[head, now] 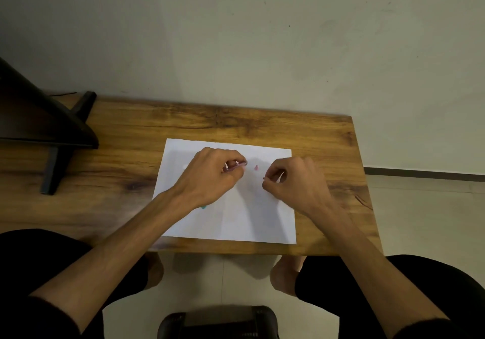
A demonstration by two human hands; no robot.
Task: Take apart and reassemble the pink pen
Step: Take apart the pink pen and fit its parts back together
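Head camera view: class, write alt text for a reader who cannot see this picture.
Over a white sheet of paper on a wooden table, the left hand holds the pink pen body, and the right hand pinches a thin part. A small pink piece lies on the sheet between them.

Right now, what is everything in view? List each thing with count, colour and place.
wooden table: one, brown, centre, against the wall
paper sheet: one, white, on the table under the hands
pink pen body: one, pink, in the left grip
small pink piece: one, pink, on the paper between the hands
teal mark: one, teal, on the paper by the left wrist
dark stand: one, black, table's left end
left hand: closed on the pen body
right hand: pinching something thin, too small to identify
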